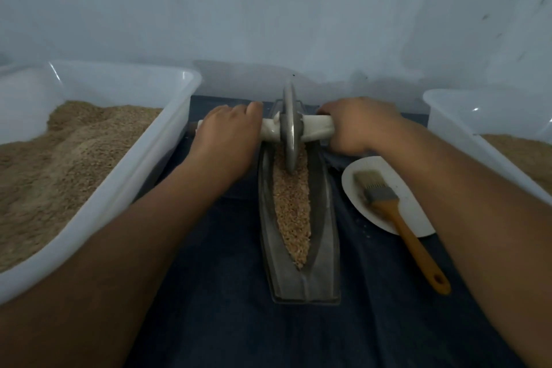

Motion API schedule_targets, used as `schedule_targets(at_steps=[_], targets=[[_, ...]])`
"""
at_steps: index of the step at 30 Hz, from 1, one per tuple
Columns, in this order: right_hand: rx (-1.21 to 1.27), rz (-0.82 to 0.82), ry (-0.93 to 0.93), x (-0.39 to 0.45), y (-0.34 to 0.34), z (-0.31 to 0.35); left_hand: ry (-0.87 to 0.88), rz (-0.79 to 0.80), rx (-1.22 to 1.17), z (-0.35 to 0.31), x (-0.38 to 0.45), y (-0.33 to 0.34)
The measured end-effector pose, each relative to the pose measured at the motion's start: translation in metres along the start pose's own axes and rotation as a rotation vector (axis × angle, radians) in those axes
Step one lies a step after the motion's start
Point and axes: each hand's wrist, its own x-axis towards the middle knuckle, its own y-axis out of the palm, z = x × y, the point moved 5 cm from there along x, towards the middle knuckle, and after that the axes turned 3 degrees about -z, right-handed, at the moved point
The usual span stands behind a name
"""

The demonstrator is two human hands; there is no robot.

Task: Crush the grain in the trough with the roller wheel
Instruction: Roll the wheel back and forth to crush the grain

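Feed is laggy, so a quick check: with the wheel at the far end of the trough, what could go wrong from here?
The roller wheel stands on its thin edge near the trough's far tip; pushed further, it may ride out.

Grain is heaped almost to the rim, so the pull back may spill some onto the dark cloth.

The brush overhangs its plate under the right forearm; it could get knocked off.

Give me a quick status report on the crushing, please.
Left hand and right hand grip the axle. Wheel stands in the grain, far end of trough. Nothing in the way.

Grain-processing workroom — tubs [119, 188] of grain, bare wall [268, 9].
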Motion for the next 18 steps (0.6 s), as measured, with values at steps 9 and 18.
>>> schedule_targets(at_steps=[9,18], targets=[[0.049,-0.094,0.055,-0.060,0.000,0.008,0.061,-0.074,0.082,-0.018,-0.044,-0.025],[0.001,-0.358,-0.037,-0.135,-0.025,0.035,0.090,-0.030,0.023,-0.023,-0.109,-0.052]])
